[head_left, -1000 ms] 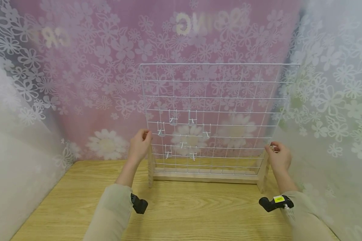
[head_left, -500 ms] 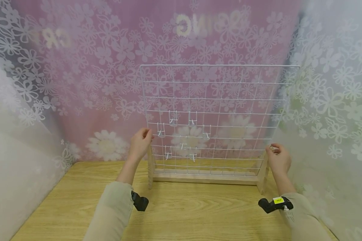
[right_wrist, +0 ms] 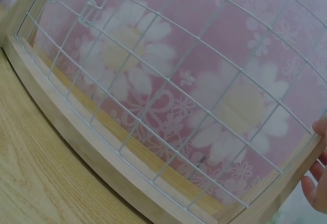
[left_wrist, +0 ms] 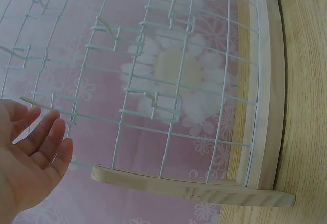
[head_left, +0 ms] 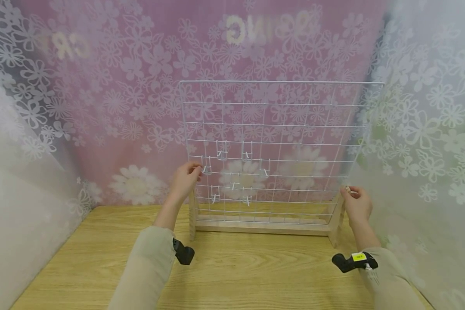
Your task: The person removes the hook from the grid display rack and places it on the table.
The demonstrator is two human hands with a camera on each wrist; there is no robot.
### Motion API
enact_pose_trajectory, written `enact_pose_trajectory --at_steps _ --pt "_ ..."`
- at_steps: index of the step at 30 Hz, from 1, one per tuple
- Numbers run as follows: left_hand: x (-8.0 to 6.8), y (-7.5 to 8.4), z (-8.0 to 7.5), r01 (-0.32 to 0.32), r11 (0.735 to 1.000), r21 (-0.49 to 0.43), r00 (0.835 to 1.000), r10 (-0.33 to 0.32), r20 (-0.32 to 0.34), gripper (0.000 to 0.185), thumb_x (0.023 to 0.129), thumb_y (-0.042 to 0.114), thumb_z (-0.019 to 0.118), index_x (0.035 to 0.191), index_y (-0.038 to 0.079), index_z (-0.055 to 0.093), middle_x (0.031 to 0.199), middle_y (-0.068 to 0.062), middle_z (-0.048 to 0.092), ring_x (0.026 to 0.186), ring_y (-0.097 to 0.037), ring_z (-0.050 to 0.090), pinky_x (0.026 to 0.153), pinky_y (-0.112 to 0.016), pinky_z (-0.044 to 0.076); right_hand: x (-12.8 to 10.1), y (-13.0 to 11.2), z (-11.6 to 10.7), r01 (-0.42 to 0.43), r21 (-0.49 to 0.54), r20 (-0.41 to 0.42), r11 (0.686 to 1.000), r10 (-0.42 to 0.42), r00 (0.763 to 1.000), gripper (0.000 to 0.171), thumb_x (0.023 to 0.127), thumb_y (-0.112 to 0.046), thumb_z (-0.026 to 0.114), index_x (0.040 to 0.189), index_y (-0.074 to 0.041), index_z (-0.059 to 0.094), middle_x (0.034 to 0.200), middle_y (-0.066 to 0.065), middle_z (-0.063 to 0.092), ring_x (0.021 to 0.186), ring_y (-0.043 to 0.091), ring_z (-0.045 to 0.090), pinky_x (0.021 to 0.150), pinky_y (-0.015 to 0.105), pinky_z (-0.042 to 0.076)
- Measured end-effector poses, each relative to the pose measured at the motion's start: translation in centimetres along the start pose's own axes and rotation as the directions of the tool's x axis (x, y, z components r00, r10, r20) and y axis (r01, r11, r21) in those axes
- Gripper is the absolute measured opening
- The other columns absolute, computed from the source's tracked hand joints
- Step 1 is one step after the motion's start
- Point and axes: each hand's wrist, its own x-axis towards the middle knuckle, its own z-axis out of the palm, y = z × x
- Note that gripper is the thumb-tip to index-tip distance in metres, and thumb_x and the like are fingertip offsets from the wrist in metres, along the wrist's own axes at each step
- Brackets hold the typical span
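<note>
White coated wire grid panel, smooth pale wooden base, small white wire hooks, matt light wood-grain bench, translucent floral-print curtain

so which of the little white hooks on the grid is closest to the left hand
The leftmost small white wire hook, in the middle row of the white wire grid; the left hand is right beside it.

A curtained recording booth: floral sheets wall in a wooden table.
</note>
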Motion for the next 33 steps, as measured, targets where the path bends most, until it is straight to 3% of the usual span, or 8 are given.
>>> enact_pose_trajectory --at_steps 5,9,14,28,33 --pt "0.7 -0.1 0.1 0.041 0.998 -0.053 0.998 -0.038 0.042 0.029 0.097 0.018 0.046 0.116 -0.001 0.059 0.101 -0.020 0.062 0.086 -0.027 0.059 0.078 -0.037 0.049 0.1 0.1 0.0 -0.002 0.012 -0.004 1.000 0.002 1.000 0.047 0.092 -0.031 0.054 0.126 0.001 0.050 0.101 0.008 0.049 0.076 0.009 0.044 0.055 0.013 0.038" --pt "1.0 0.3 0.1 0.069 0.990 -0.121 0.995 -0.059 0.084 0.030 0.097 0.017 0.047 0.117 -0.003 0.058 0.103 -0.022 0.060 0.090 -0.032 0.058 0.084 -0.045 0.046 0.3 0.2 0.0 -0.002 0.017 -0.005 1.000 0.002 1.000 0.048 0.092 -0.032 0.054 0.126 0.001 0.051 0.099 0.007 0.050 0.075 0.007 0.044 0.055 0.013 0.038" --pt "1.2 0.8 0.2 0.080 0.989 -0.124 0.991 -0.065 0.120 0.032 0.097 0.017 0.049 0.117 -0.006 0.057 0.104 -0.025 0.060 0.087 -0.029 0.059 0.083 -0.045 0.047 0.4 0.2 0.0 -0.004 0.025 -0.008 1.000 0.004 1.000 0.047 0.092 -0.032 0.055 0.126 0.000 0.051 0.097 0.005 0.050 0.075 0.006 0.043 0.057 0.014 0.038" --pt "1.6 1.1 0.5 0.128 0.975 -0.183 0.991 -0.119 0.055 0.026 0.092 0.008 0.053 0.110 -0.009 0.060 0.087 -0.015 0.062 0.067 -0.013 0.054 0.063 -0.024 0.047 0.2 0.1 0.0 -0.008 0.026 -0.004 1.000 0.008 1.000 0.045 0.092 -0.030 0.055 0.126 0.000 0.051 0.096 0.004 0.048 0.076 0.009 0.043 0.057 0.016 0.038" --pt "1.6 1.3 0.4 0.157 0.966 -0.207 0.987 -0.147 0.064 0.025 0.092 0.007 0.053 0.110 -0.009 0.060 0.083 -0.012 0.060 0.066 -0.012 0.053 0.070 -0.031 0.049 0.1 0.1 -0.2 -0.017 0.031 0.000 0.999 0.017 1.000 0.046 0.092 -0.031 0.054 0.126 0.000 0.050 0.097 0.004 0.049 0.076 0.008 0.043 0.058 0.016 0.038"
